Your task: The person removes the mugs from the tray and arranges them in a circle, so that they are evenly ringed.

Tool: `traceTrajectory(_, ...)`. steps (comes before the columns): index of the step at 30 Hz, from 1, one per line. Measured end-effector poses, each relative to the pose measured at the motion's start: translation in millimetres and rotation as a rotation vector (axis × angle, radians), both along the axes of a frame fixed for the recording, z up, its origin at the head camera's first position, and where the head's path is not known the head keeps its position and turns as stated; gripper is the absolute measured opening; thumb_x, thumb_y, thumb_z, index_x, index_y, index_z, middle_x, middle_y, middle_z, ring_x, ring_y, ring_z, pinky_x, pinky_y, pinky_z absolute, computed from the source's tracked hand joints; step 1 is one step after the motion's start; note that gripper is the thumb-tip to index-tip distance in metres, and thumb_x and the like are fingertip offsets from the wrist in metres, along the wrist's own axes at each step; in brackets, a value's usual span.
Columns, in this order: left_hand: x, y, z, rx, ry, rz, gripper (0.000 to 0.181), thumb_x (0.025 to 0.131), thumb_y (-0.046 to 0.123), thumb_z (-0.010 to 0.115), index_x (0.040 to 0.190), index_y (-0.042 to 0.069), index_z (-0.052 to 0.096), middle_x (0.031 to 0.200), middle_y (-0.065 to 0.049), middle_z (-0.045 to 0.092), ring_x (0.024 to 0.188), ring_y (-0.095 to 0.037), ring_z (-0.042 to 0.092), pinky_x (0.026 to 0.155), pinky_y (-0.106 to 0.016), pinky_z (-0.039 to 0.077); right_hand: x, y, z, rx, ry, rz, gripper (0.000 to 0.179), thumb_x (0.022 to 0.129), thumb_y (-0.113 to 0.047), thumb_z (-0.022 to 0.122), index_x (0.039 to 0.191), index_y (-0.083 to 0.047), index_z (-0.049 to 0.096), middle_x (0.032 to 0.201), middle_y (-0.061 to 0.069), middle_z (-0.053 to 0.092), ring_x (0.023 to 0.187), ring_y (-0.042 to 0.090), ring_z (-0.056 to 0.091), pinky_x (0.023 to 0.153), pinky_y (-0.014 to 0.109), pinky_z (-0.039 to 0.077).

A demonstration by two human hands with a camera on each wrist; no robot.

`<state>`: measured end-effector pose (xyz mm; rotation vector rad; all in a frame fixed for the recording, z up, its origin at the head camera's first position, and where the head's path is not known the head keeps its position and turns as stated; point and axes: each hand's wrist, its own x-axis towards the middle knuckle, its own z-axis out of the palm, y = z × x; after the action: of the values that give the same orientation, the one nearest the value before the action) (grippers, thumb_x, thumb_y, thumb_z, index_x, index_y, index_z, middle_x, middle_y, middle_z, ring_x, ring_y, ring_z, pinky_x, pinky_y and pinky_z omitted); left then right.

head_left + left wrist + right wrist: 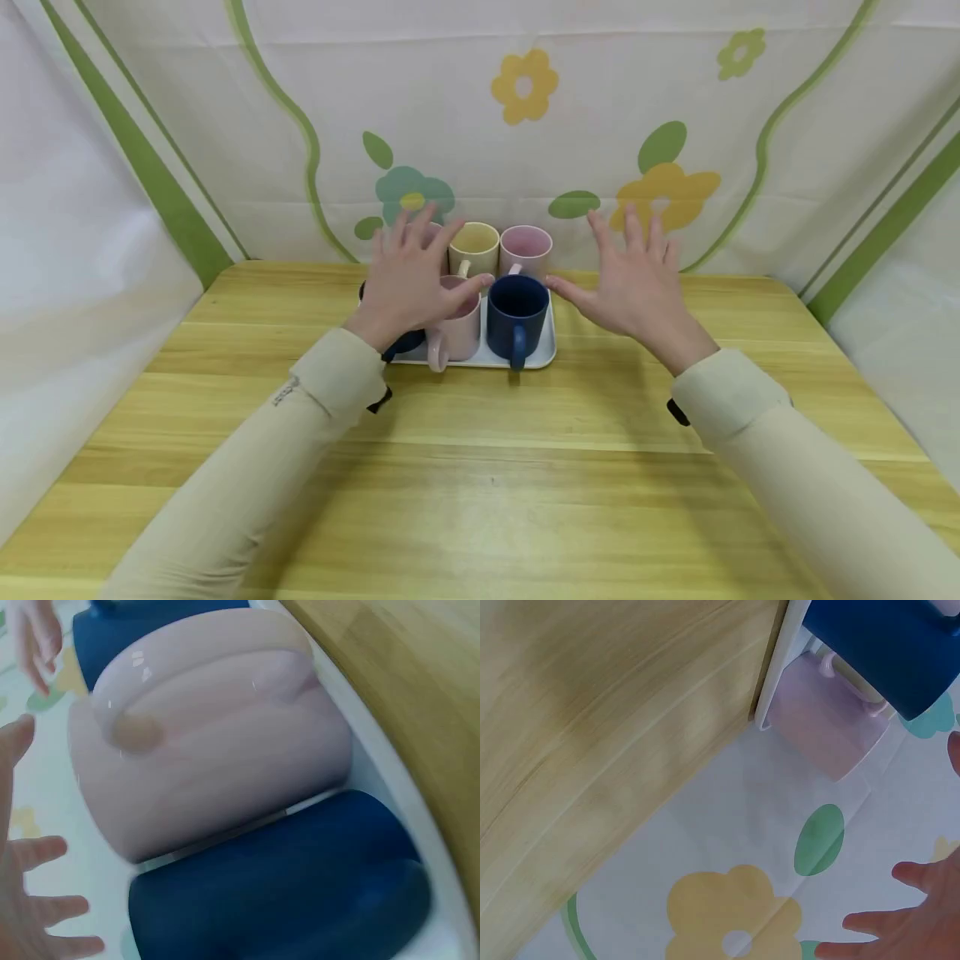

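A white tray (pixel 550 346) bears several mugs in two rows. The front row has a pink mug (pixel 459 333) between a dark blue mug (pixel 517 312) on the right and another dark blue mug (pixel 277 892), largely covered by my left hand in the head view. Behind them stand a yellow mug (pixel 474 242), a pink mug (pixel 527 246) and, partly hidden, a third mug at back left. My left hand (pixel 408 287) hovers over the tray's left side, fingers spread, holding nothing. To the right of the tray, my right hand (pixel 637 287) is raised with spread fingers and empty.
The tray sits near the back edge of the wooden table (pixel 487 483). A white cloth with flower prints (pixel 525 87) hangs directly behind it, and white cloth (pixel 75 250) closes off both sides.
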<state>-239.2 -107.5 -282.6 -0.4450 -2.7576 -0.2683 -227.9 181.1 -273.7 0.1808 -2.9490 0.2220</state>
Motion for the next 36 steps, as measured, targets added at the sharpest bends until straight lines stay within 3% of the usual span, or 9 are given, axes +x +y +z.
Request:
traceTrajectory(5, 7.7, -30.7, 1.8, 0.26, 0.016, 0.022, 0.076, 0.088, 0.072, 0.051, 0.148, 0.027, 0.044, 0.161, -0.004, 0.03, 0.148, -0.033, 0.027, 0.115, -0.061, 0.025, 7.0, 2.0, 0.8, -0.081, 0.096, 0.053, 0.1, 0.084, -0.081, 0.045, 0.158, -0.018, 0.022, 0.163, 0.022, 0.015, 0.147, 0.05, 0.014, 0.117, 0.065, 0.013)
traceTrajectory(8, 11.6, -54.0, -1.7, 0.429, -0.014, 0.028, 0.068, 0.091, 0.065, 0.053, 0.146, 0.025, 0.048, 0.158, 0.0, 0.036, 0.146, -0.028, 0.03, 0.116, -0.057, 0.027, 13.6, 3.2, -0.6, -0.171, 0.13, 0.062, 0.092, 0.086, -0.074, 0.051, 0.152, -0.012, 0.034, 0.154, 0.021, 0.034, 0.139, 0.045, 0.029, 0.113, 0.06, 0.027)
traceTrajectory(14, 19.8, -93.3, -24.5, 0.729, -0.205, 0.075, 0.062, 0.095, 0.057, 0.053, 0.148, 0.024, 0.045, 0.155, -0.001, 0.04, 0.138, -0.032, 0.041, 0.111, -0.055, 0.037, 26.3, 5.4, -8.6, -0.371, 0.056, 0.086, 0.075, 0.089, -0.065, 0.056, 0.139, -0.009, 0.05, 0.136, 0.015, 0.057, 0.125, 0.037, 0.051, 0.1, 0.057, 0.043)
traceTrajectory(17, 21.4, -107.8, -39.9, 0.815, -0.288, 0.084, 0.052, 0.1, 0.031, 0.056, 0.149, 0.019, 0.043, 0.156, -0.004, 0.04, 0.137, -0.034, 0.045, 0.103, -0.049, 0.046, 31.4, 6.1, -16.4, -0.465, -0.002, 0.112, 0.065, 0.09, -0.062, 0.059, 0.132, -0.012, 0.057, 0.128, 0.01, 0.064, 0.118, 0.033, 0.059, 0.096, 0.053, 0.048)
traceTrajectory(21, 22.5, -123.0, -57.4, 0.924, -0.445, 0.073, 0.062, 0.093, 0.001, 0.054, 0.151, 0.013, 0.038, 0.159, -0.007, 0.036, 0.138, -0.035, 0.043, 0.092, -0.033, 0.051, 36.6, 3.8, -26.9, -0.535, -0.093, 0.135, 0.055, 0.09, -0.063, 0.059, 0.12, -0.017, 0.066, 0.114, 0.003, 0.071, 0.107, 0.025, 0.065, 0.088, 0.045, 0.053)
traceTrajectory(24, 23.0, -129.8, -67.8, 0.961, -0.563, 0.069, 0.067, 0.092, 0.002, 0.055, 0.154, 0.013, 0.032, 0.162, -0.006, 0.03, 0.141, -0.034, 0.041, 0.088, -0.024, 0.049, 38.1, -0.4, -31.3, -0.594, -0.21, 0.144, 0.052, 0.089, -0.063, 0.06, 0.114, -0.018, 0.07, 0.109, 0.002, 0.072, 0.102, 0.021, 0.065, 0.082, 0.038, 0.054)
traceTrajectory(26, 22.0, -131.8, -74.2, 0.952, -0.602, 0.056, 0.069, 0.092, 0.004, 0.058, 0.155, 0.013, 0.03, 0.163, -0.006, 0.027, 0.141, -0.033, 0.041, 0.087, -0.02, 0.047, 38.4, -3.1, -33.0, -0.659, -0.304, 0.149, 0.05, 0.089, -0.062, 0.061, 0.111, -0.019, 0.071, 0.108, 0.004, 0.073, 0.101, 0.022, 0.065, 0.08, 0.035, 0.055)
traceTrajectory(31, 18.2, -127.5, -83.7, 0.919, -0.631, 0.025, 0.074, 0.09, 0.007, 0.063, 0.156, 0.013, 0.029, 0.163, -0.009, 0.026, 0.141, -0.036, 0.04, 0.104, -0.037, 0.046, 37.7, -7.6, -37.9, -0.804, -0.497, 0.161, 0.049, 0.091, -0.057, 0.062, 0.111, -0.012, 0.071, 0.112, 0.015, 0.072, 0.106, 0.03, 0.065, 0.086, 0.04, 0.054)
traceTrajectory(36, 18.3, -121.3, -84.2, 0.912, -0.655, 0.032, 0.08, 0.086, 0.009, 0.069, 0.156, 0.015, 0.03, 0.163, -0.009, 0.027, 0.143, -0.038, 0.036, 0.115, -0.053, 0.032, 35.4, -14.2, -43.8, -0.861, -0.592, 0.163, 0.05, 0.092, -0.051, 0.063, 0.112, -0.006, 0.071, 0.113, 0.017, 0.071, 0.106, 0.032, 0.065, 0.092, 0.046, 0.053)
